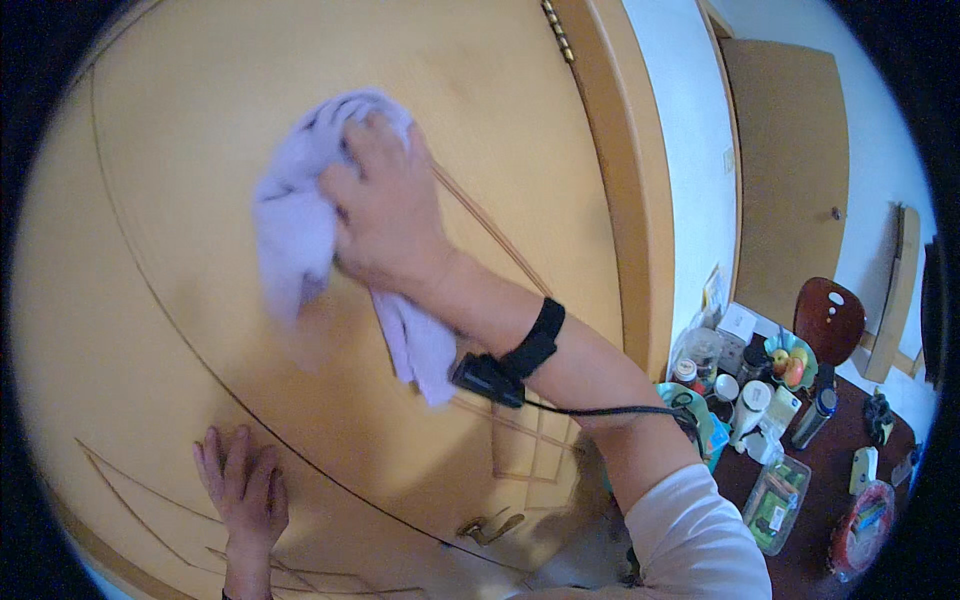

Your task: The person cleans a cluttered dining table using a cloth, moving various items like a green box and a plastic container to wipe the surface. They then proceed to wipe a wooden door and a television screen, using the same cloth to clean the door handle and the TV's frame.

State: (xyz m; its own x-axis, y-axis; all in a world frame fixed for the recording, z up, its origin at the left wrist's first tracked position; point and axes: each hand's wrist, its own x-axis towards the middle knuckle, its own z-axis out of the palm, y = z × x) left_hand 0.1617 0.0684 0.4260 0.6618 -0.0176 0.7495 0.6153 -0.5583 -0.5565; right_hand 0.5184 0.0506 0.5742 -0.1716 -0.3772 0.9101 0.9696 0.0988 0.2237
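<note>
My right hand (397,202) presses a pale lavender cloth (296,214) against the upper part of a light wooden door (495,135). The cloth is bunched under my fingers, and its loose ends hang below my palm. A black strap with a small dark device and a cable (491,379) goes round my right forearm. Lower down, my left hand (244,484) is at the door surface left of a dark seam, fingers somewhat apart and nothing in them. Whether its palm touches the wood I cannot tell.
A metal door handle (487,529) sticks out low on the door; a hinge (559,30) is at the top. To the right, a dark table (806,517) carries bottles, a fruit bowl (791,364), a steel flask (814,418) and a plastic box (778,502). A chair (829,319) stands beyond.
</note>
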